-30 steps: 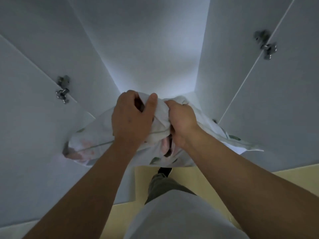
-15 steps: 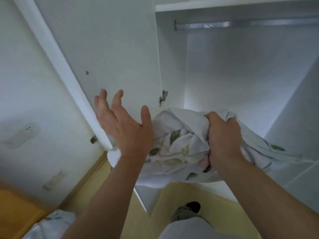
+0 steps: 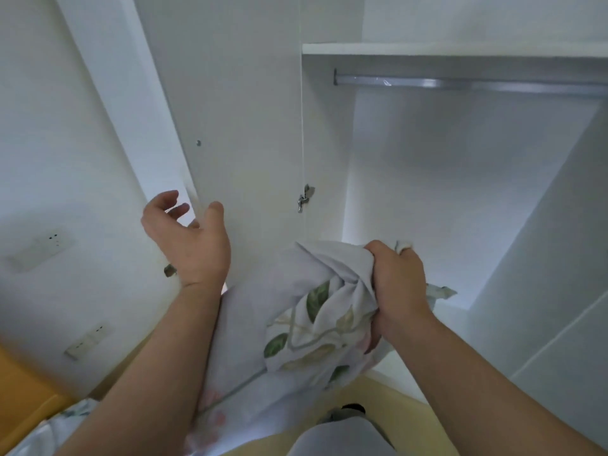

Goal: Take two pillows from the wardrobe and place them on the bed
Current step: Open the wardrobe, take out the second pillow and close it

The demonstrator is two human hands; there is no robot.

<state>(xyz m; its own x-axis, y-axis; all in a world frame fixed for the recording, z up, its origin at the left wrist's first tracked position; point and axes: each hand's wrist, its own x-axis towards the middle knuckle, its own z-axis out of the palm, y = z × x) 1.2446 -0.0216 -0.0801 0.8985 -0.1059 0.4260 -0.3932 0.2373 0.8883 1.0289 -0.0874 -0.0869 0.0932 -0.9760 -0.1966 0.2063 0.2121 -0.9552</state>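
Note:
A white pillow (image 3: 289, 327) with a green leaf print hangs in front of me, outside the open white wardrobe (image 3: 460, 199). My right hand (image 3: 394, 291) grips a bunch of its cover at the top. My left hand (image 3: 187, 238) is off the pillow, raised to its left with fingers loosely spread, close to the edge of the wardrobe's open left door (image 3: 230, 120). Floral fabric (image 3: 62, 422) shows at the bottom left corner; I cannot tell whether it is bedding or another pillow.
Inside the wardrobe a metal hanging rail (image 3: 460, 83) runs under a shelf (image 3: 444, 48). The white wall (image 3: 49, 159) on the left carries two sockets. An orange wooden piece (image 3: 19, 393) sits at the lower left. The floor (image 3: 388, 403) is yellow.
My left hand let go of the pillow and moved up and left toward the door edge. The right hand pulled the pillow out of the wardrobe and my view swung left.

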